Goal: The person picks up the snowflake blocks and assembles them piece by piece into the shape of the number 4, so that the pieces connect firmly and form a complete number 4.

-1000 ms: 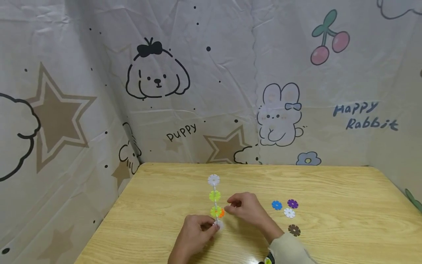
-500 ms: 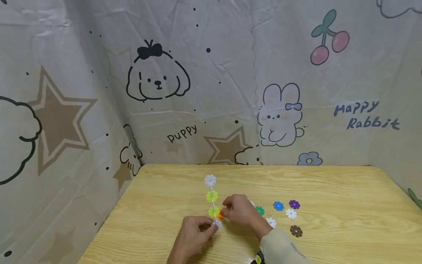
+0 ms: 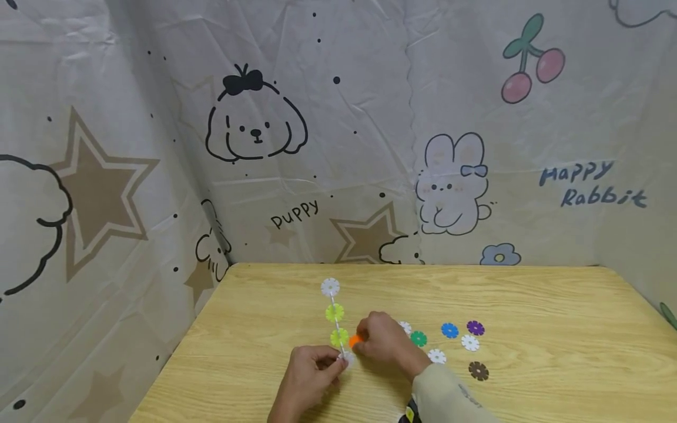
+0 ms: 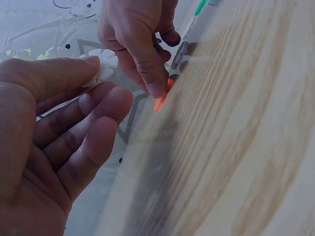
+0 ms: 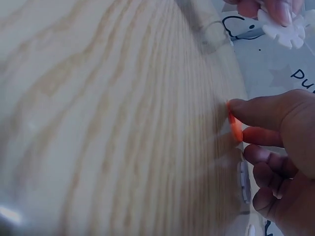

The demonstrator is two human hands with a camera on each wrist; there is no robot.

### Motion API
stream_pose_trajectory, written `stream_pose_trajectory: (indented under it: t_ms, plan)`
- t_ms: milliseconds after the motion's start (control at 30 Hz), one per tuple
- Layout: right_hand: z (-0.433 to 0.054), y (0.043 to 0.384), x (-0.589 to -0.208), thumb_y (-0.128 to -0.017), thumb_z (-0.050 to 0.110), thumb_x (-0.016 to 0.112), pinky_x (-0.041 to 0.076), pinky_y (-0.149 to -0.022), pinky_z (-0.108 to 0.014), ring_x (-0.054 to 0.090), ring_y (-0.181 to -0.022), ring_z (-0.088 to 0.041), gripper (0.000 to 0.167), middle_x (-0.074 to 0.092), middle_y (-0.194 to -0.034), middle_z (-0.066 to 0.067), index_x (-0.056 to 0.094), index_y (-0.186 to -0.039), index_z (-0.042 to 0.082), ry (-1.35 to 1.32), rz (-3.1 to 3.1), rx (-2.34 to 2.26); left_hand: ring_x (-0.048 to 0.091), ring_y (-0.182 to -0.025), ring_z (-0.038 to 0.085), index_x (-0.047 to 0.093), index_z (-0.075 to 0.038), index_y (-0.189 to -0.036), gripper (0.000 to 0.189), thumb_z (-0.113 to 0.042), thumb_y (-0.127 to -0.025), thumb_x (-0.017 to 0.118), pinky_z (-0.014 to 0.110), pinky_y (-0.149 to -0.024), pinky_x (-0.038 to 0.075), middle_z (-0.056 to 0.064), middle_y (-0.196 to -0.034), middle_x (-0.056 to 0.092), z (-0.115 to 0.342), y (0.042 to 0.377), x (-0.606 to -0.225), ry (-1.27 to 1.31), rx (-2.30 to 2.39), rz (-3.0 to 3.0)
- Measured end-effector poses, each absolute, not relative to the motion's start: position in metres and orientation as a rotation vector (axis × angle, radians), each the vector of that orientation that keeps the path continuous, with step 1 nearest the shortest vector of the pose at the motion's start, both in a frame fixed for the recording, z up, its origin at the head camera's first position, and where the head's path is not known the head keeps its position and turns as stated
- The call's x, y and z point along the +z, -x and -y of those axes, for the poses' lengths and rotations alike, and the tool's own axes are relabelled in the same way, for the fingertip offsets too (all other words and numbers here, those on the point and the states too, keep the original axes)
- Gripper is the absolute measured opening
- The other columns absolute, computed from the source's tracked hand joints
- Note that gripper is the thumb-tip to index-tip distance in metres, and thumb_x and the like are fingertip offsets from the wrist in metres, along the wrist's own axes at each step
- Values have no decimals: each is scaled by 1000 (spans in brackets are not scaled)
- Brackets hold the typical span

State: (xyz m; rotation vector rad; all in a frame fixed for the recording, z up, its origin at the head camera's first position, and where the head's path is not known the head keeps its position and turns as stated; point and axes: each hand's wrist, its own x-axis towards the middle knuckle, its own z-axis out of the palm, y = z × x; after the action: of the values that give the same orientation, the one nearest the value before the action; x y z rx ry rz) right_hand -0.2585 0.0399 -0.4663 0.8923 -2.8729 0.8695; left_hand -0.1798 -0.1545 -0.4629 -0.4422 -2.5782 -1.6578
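Left hand: thumb and fingers pinch the white notched plastic disc at the near end of a straight chain of white and yellow-green notched discs, held off the table. Right hand: thumb and index clamped on an orange plastic disc at the pale wood-grain tabletop, just beside the chain. Beyond, right side: loose green, blue, purple, brown and white discs lie flat.
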Motion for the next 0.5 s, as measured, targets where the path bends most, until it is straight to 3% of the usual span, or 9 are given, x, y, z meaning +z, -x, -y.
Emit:
stream_pose_trajectory:
  t_ms: [267, 500]
  plan:
    - [-37, 257, -464, -78, 14, 83, 50, -71, -35, 54, -75, -17, 18, 58, -79, 0, 70, -84, 4, -856, 2930, 847, 66, -59, 16, 78, -5, -90, 7, -10, -90, 75, 26, -54, 53, -3, -80, 73, 153, 180, -466, 436, -1685, 2561]
    - [-43, 255, -458, -79, 6, 80, 47, -63, -31, 50, -68, -14, 19, 56, -75, 3, 62, -81, 9, -769, 2926, 1022, 67, -59, 19, 78, -5, -91, 7, -11, -91, 75, 26, -54, 54, -1, -81, 73, 152, 182, -464, 427, -1688, 2571]
